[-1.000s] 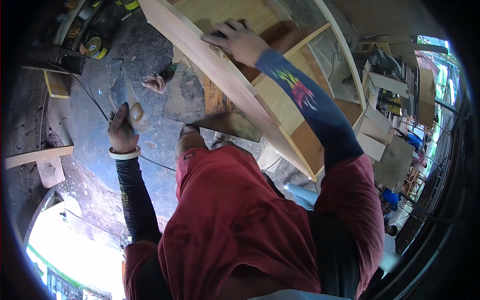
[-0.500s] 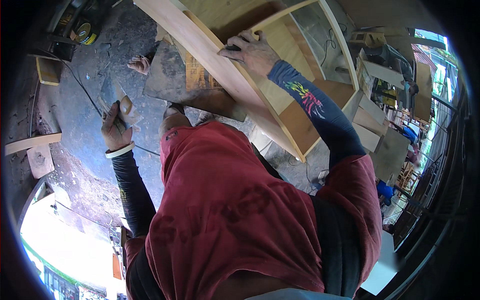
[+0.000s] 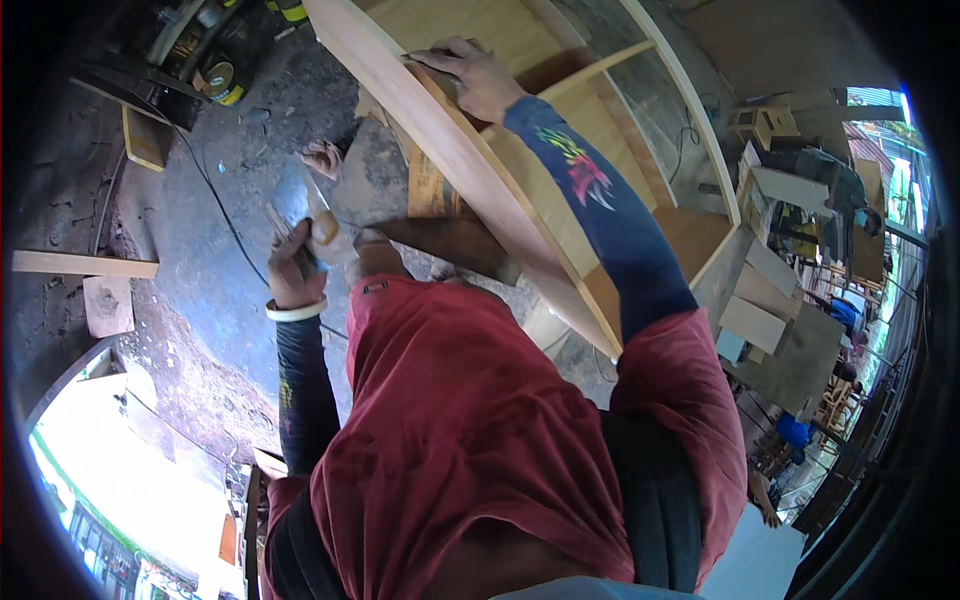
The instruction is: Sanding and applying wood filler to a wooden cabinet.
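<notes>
Fingers of the left hand (image 3: 293,280) are bent around a flat grey tool (image 3: 293,195), held above the floor with a tan lump (image 3: 325,228) beside the fingertips. Fingers of the right hand (image 3: 478,82) are extended over the upper edge of a long pale side board (image 3: 465,175), part of an open wooden cabinet (image 3: 625,150); whether they grip anything there cannot be told. A white band (image 3: 296,312) encircles the left wrist, below which runs a black sleeve (image 3: 305,390); the right forearm wears a dark blue sleeve (image 3: 625,235) with a bright printed motif. Beyond the flat tool, a crumpled cloth-like piece (image 3: 322,158) lies on the floor (image 3: 200,250). A dark cable (image 3: 222,198) curves past the left hand. Farther out, at upper left, are a wood block (image 3: 146,138) and a round tin (image 3: 222,82).
</notes>
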The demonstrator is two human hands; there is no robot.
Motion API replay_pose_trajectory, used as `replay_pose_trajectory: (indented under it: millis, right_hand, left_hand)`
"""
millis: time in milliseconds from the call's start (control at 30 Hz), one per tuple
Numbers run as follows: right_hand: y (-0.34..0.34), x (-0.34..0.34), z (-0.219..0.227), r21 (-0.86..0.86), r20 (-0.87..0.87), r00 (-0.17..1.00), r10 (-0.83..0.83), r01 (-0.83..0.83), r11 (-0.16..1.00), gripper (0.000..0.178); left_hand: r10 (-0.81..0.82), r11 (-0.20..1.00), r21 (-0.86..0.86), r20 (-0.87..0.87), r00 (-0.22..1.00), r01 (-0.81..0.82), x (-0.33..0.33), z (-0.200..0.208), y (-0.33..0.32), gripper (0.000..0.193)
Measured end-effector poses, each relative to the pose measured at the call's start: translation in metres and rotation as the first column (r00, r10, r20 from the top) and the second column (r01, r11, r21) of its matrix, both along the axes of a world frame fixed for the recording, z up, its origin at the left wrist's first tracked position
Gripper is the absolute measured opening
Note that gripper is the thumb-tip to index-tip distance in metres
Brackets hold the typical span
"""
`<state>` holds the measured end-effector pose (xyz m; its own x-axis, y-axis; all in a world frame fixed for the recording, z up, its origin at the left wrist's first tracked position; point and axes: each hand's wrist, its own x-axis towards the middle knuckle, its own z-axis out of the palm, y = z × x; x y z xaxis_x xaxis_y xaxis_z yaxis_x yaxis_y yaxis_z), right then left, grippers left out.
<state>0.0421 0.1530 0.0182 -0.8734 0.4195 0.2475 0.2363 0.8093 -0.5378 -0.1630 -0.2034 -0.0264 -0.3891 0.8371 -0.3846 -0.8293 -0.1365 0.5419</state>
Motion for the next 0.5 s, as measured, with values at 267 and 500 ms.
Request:
replay_pose_trajectory:
  millis: [267, 500]
  right_hand:
    - [0.082, -0.071, -0.056, 0.476, 0.226, 0.973, -0.041, -0.074, 0.876, 0.079]
    - [0.061, -0.076, -0.034, 0.288, 0.316, 0.947, 0.063, -0.159, 0.944, 0.089]
  left_hand:
    - [0.008, 0.990, -0.143, 0.020, 1.000, -0.005, -0.105, -0.024, 0.000, 0.034]
    - [-0.059, 0.976, -0.212, -0.041, 0.997, 0.049, -0.189, -0.011, 0.083, 0.033]
